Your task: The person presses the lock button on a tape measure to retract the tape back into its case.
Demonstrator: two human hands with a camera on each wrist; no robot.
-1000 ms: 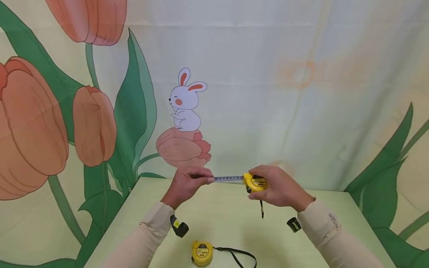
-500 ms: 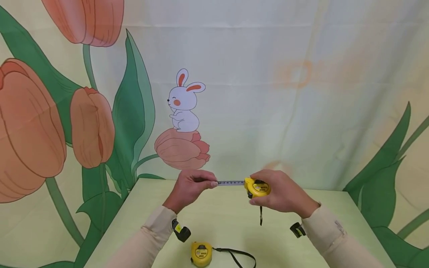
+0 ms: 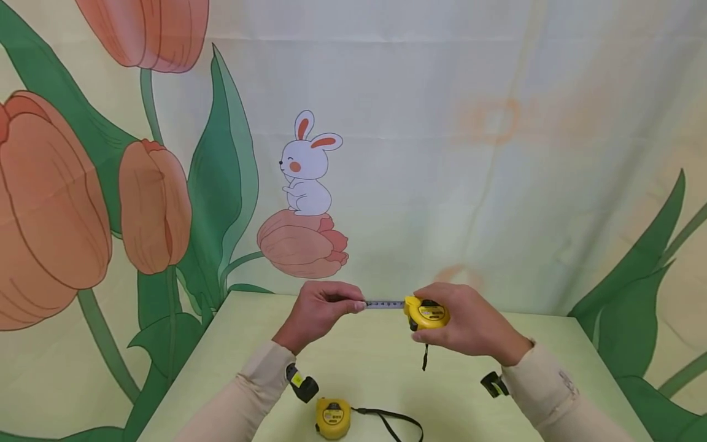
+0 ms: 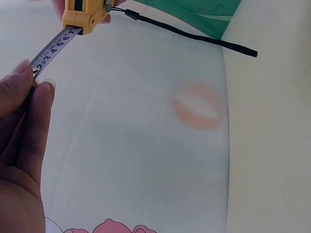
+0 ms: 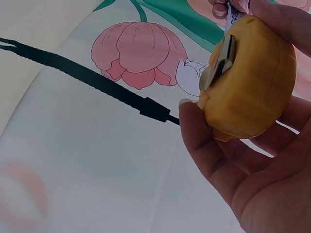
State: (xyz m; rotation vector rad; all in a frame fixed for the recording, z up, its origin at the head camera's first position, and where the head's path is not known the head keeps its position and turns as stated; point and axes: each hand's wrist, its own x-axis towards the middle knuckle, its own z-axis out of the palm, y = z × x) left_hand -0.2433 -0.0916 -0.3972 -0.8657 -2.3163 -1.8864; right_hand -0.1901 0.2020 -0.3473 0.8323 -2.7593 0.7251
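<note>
My right hand [image 3: 469,319] grips a yellow tape measure [image 3: 428,314] by its case, above the far part of the table. A short length of white blade [image 3: 385,304] with black numbers reaches left out of its mouth. Between thumb and fingers, my left hand [image 3: 323,310] pinches the blade's free end. In the left wrist view the numbers up to about 7 show on the blade [image 4: 54,47]. A black wrist strap [image 5: 87,81] hangs from the held case, seen at length in the right wrist view.
A second yellow tape measure [image 3: 333,418] lies on the pale green table [image 3: 248,344] near its front, its black strap [image 3: 392,416] looped out to the right. Behind the table hangs a cloth backdrop [image 3: 414,153] printed with tulips and a rabbit.
The exposed blade has become shorter: its numbers ran to about 9 and now end near 7. My left hand has moved right, closer to the case, and both hands sit slightly lower.
</note>
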